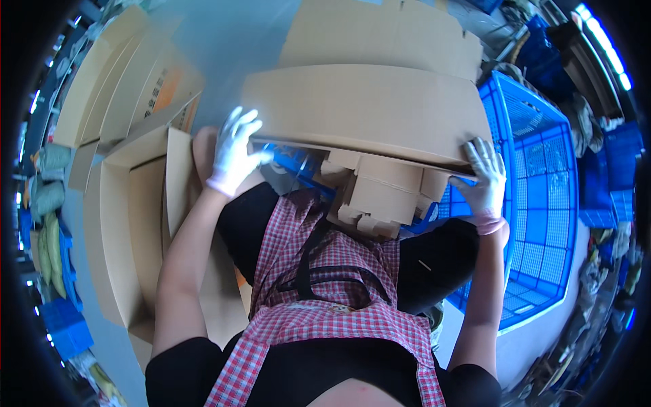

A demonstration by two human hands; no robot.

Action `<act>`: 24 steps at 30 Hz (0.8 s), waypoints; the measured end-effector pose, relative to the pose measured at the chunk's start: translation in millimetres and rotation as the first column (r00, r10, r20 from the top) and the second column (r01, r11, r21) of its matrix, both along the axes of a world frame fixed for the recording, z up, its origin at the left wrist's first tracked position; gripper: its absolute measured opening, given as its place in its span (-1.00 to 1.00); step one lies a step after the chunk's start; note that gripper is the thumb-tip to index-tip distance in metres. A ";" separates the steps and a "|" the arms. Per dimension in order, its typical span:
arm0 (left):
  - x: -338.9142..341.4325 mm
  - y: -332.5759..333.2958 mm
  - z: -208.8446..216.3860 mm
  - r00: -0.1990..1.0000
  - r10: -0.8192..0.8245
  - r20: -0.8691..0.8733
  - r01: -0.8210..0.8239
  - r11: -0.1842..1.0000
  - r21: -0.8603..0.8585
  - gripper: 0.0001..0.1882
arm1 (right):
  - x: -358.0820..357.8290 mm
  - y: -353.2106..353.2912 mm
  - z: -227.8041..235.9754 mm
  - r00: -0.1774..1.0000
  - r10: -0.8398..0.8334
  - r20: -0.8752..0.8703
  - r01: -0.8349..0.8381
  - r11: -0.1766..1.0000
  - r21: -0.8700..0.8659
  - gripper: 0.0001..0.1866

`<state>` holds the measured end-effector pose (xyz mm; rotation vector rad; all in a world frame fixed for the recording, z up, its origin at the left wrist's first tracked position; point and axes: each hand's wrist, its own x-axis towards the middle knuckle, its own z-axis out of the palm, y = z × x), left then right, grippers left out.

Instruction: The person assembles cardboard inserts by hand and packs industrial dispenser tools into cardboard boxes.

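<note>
In the middle of the frame we hold a large brown cardboard box flap [366, 112], a broad flat panel that spans from our left hand [234, 152] to our right hand [485, 180]. Both hands wear thin white gloves. The left hand lies at the panel's left end, fingers spread and only lightly curled over the edge, the thumb reaching under toward the blue sheen beneath. The right hand clasps the right corner, fingers bent over the top face and closed on the edge. Under the panel, at centre, sits a cluster of folded cardboard inserts [380, 197], resting above our lap and the red checked apron [319, 298]. We judge the panel to be light and fairly stiff along its flutes, yet prone to crease if bent across them; its surface looks dry and not slippery, so a hold at the two ends, near the corners, should keep it level. The inserts look loose and could slide out if the panel tips. At the left of the frame flattened cardboard cartons [129, 176] lie stacked on the grey floor; at the right stands a blue plastic crate [542, 176] with a latticed wall, just beside our right forearm.
</note>
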<state>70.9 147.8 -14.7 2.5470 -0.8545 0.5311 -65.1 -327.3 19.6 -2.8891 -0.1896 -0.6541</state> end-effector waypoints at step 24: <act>185.1 -296.6 64.4 0.231 -0.309 -0.923 0.735 0.676 -0.042 0.17 | 25.0 97.0 -19.0 0.872 -0.044 0.488 0.060 0.998 -0.016 -0.74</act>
